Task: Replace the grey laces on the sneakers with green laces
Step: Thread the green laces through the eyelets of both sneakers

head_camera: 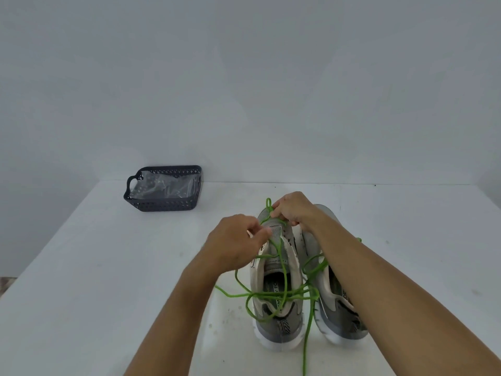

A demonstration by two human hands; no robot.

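white table (95, 267) under a pale wall holds two grey sneakers (276, 289) side by side; left hand (235, 240) and right hand (292, 210) each pinch the green lace (282, 295) above the left sneaker's tongue. dark basket (162, 204) sits far left.

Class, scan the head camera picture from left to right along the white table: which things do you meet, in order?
Dark grey perforated plastic basket holding clear plastic wrap → left hand → left grey mesh sneaker threaded with green lace → right grey mesh sneaker.
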